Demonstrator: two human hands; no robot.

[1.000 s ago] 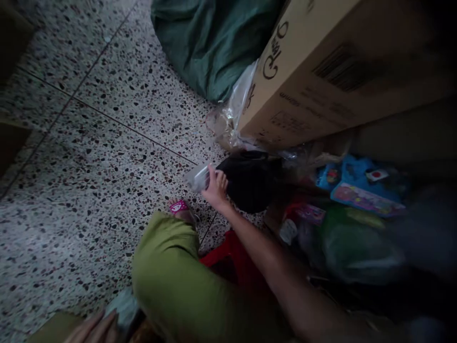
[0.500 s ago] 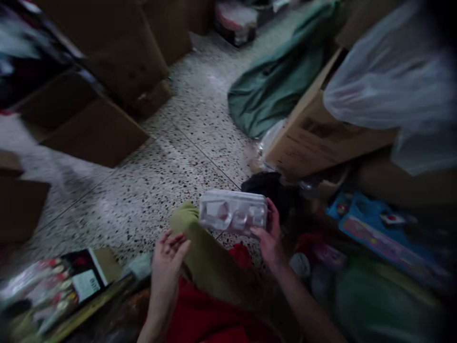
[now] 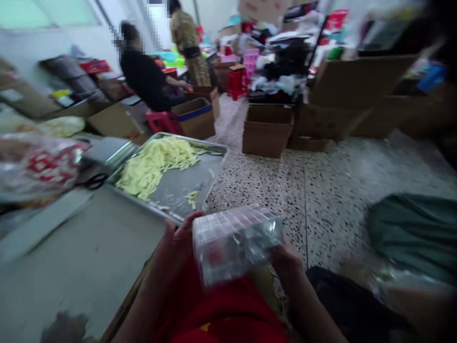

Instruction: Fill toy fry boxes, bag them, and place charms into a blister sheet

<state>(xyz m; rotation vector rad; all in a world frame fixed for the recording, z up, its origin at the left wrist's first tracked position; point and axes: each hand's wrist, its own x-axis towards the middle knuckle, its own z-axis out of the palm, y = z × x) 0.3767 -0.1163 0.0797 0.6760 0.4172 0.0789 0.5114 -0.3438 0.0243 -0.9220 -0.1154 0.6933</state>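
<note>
A clear plastic box point(image 3: 237, 240), blurred by motion, is held up over my lap. Faint lines run across its top face, and a reddish patch shows through its side. At its right end my right hand point(image 3: 287, 259) grips it, fingers partly hidden behind it. My left hand point(image 3: 178, 238) is closed against the box's left edge. Just beyond the left hand, a metal tray point(image 3: 178, 186) rests at the table's corner. Pale yellow strips point(image 3: 157, 162) are heaped along its far left side, with a few loose ones near the front.
A grey tabletop point(image 3: 96, 252) lies on my left, with scissors point(image 3: 94, 181) and a red-printed plastic bag point(image 3: 46, 162). Open cardboard boxes point(image 3: 267, 131) stand ahead on the speckled floor. One person point(image 3: 146, 76) sits and another point(image 3: 193, 45) stands farther back. Green cloth point(image 3: 410, 233) lies right.
The view has swung left and up, bringing the table, tray and people into sight. My left hand, earlier apart from the box, has come to its left edge.
</note>
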